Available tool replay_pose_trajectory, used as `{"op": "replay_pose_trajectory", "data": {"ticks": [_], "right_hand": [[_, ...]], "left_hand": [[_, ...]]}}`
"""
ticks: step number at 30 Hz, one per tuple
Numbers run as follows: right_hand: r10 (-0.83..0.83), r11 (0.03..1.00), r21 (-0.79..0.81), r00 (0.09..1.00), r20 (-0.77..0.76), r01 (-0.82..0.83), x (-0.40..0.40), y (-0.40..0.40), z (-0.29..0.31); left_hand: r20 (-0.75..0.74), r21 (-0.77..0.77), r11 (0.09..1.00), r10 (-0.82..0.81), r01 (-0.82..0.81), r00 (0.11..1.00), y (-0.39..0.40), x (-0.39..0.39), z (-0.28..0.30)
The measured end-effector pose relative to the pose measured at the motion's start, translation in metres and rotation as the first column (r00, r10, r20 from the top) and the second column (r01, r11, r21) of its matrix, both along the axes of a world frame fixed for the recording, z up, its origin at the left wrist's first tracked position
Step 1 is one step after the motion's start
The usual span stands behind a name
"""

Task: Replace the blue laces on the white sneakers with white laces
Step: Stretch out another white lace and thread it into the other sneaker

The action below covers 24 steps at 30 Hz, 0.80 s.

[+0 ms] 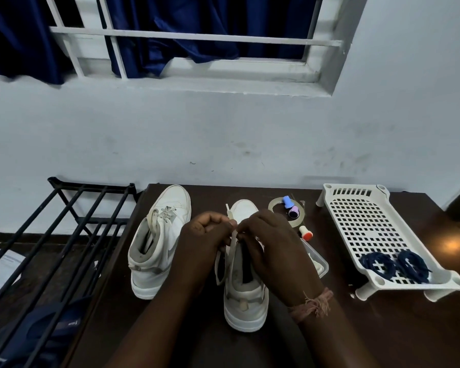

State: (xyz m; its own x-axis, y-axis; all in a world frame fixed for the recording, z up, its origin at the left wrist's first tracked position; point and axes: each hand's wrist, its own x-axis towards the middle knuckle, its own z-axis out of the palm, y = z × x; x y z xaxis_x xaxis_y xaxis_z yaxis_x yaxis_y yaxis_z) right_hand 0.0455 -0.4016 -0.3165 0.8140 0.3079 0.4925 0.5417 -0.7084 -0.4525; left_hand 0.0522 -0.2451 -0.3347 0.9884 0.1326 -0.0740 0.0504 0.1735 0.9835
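Head view: left hand (206, 232) and right hand (266, 235), each grip pinching the white lace (230, 251) over the right sneaker (246, 290). Lace runs 12-to-6 between them, both hands equally near. Laced left sneaker (161, 235) at 9 o'clock. Blue laces (395, 265) on white rack (369, 221), 3 o'clock on counter (383, 335).
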Motion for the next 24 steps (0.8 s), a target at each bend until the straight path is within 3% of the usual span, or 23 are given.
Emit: {"op": "replay_pose_trajectory", "data": {"ticks": [8, 16, 19, 21, 22, 23, 24], "right_hand": [[0.072, 0.997, 0.041, 0.994, -0.081, -0.069, 0.000, -0.007, 0.000], [0.055, 0.996, 0.069, 0.997, -0.060, -0.051, 0.003, -0.007, 0.001], [0.053, 0.973, 0.227, 0.994, -0.095, -0.030, 0.002, -0.006, 0.001], [0.080, 0.835, 0.548, 0.975, -0.209, 0.048, 0.003, -0.005, 0.004], [0.171, 0.648, 0.754, 0.944, -0.282, 0.108, 0.006, -0.007, 0.007], [0.316, 0.386, 0.904, 0.894, -0.318, 0.185, 0.009, -0.009, 0.010], [0.455, 0.123, 0.954, 0.839, -0.298, 0.272, 0.012, -0.013, 0.013]], "left_hand": [[0.070, 0.176, 0.980, -0.101, 0.087, 0.992, 0.008, 0.000, 0.001], [0.091, 0.150, 0.980, -0.142, 0.127, 0.986, 0.005, -0.002, 0.000], [0.063, 0.127, 0.986, -0.116, 0.107, 0.991, 0.007, -0.002, 0.002], [0.032, -0.026, 0.995, -0.100, 0.101, 0.994, 0.009, 0.000, 0.003], [0.013, -0.188, 0.977, -0.101, 0.101, 0.995, 0.010, 0.003, 0.003], [0.008, -0.369, 0.923, -0.113, 0.107, 0.994, 0.013, 0.006, 0.003], [0.011, -0.517, 0.850, -0.117, 0.106, 0.993, 0.016, 0.008, 0.003]]}}
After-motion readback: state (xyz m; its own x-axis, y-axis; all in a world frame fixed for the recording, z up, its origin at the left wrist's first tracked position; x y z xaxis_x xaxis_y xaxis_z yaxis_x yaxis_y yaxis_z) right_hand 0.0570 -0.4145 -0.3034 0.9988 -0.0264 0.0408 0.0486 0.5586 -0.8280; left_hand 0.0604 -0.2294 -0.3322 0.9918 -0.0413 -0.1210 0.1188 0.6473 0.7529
